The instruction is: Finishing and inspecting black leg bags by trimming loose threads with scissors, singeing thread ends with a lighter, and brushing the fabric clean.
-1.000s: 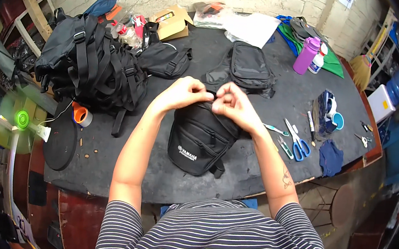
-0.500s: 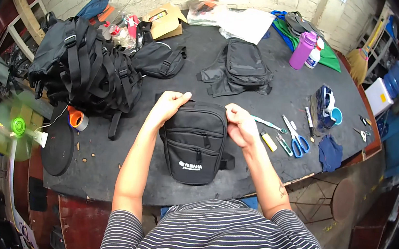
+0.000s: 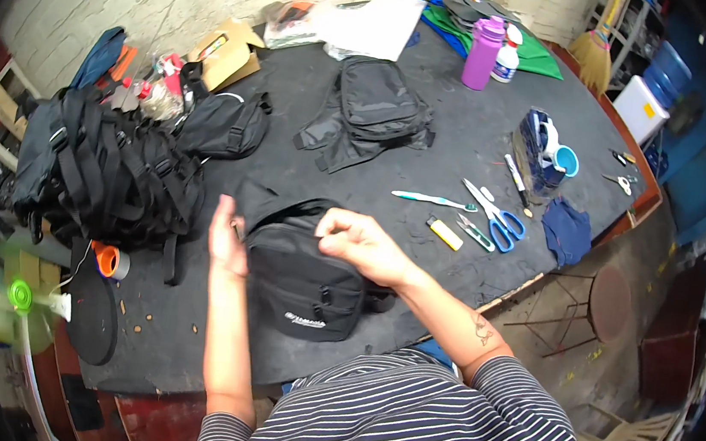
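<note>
A small black bag [image 3: 298, 288] with zippered front pockets and white lettering lies on the dark table in front of me. Its top gapes, with a dark opening behind the front panel. My right hand [image 3: 359, 245] is curled closed over the upper right of that opening; whatever its fingers pinch is hidden. Beside the bag's upper left edge, my left hand [image 3: 228, 237] is slightly blurred, fingers stretched upward, nothing seen in it.
At the left are a pile of black strapped bags [image 3: 109, 169], orange tape roll [image 3: 110, 261] and small fan [image 3: 20, 296]. Another black bag [image 3: 373, 106] lies farther back. To the right are a toothbrush [image 3: 433, 200], yellow lighter [image 3: 444, 234], blue-handled scissors [image 3: 503, 228] and tape dispenser [image 3: 536, 158].
The bag's top has opened and its front panel has slumped. My right hand has moved from the top right corner inward across the opening. The left hand has let go of the top edge.
</note>
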`<state>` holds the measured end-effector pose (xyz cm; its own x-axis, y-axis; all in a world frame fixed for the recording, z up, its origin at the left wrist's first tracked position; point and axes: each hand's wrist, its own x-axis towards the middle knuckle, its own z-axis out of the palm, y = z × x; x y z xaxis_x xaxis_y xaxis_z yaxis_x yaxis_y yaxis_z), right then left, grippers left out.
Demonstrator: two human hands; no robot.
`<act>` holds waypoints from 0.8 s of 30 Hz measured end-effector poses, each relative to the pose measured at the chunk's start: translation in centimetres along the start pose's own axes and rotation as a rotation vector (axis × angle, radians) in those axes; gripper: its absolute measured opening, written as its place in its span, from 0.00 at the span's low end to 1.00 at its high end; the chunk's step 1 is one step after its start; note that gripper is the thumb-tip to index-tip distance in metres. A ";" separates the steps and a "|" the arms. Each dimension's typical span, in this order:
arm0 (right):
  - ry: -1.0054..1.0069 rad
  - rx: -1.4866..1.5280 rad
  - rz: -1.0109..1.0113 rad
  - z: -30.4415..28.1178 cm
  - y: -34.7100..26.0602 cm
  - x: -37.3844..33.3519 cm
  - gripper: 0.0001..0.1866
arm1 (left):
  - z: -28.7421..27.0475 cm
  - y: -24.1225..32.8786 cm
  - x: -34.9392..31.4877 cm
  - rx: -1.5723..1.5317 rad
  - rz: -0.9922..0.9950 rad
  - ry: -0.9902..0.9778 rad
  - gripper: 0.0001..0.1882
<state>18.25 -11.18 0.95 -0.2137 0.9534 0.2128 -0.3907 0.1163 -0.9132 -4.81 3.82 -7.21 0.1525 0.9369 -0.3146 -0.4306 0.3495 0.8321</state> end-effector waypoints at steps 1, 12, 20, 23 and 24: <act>0.045 -0.076 0.000 0.0 0.2 -0.4 0.07 | 3.0 1.5 -1.6 0.107 0.214 0.045 0.19; 0.969 -1.282 0.033 -16.9 0.0 -8.0 0.05 | 11.1 12.5 -6.9 0.507 0.528 -0.505 0.14; 0.820 -1.889 0.206 -19.0 2.3 -7.6 0.06 | 12.6 8.7 -3.3 0.549 0.641 -0.338 0.13; 0.832 -0.840 0.051 -15.0 -0.8 -5.7 0.03 | 13.0 8.7 -3.9 0.173 0.538 -0.351 0.08; 0.755 -0.589 0.022 -12.6 -1.9 -5.2 0.03 | 12.3 8.8 -3.7 0.067 0.530 -0.350 0.10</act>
<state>31.38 -12.83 -2.79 0.4982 0.8611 0.1014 0.1635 0.0216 -0.9863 1.73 3.50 6.91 0.2207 0.9261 0.3060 -0.4726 -0.1729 0.8641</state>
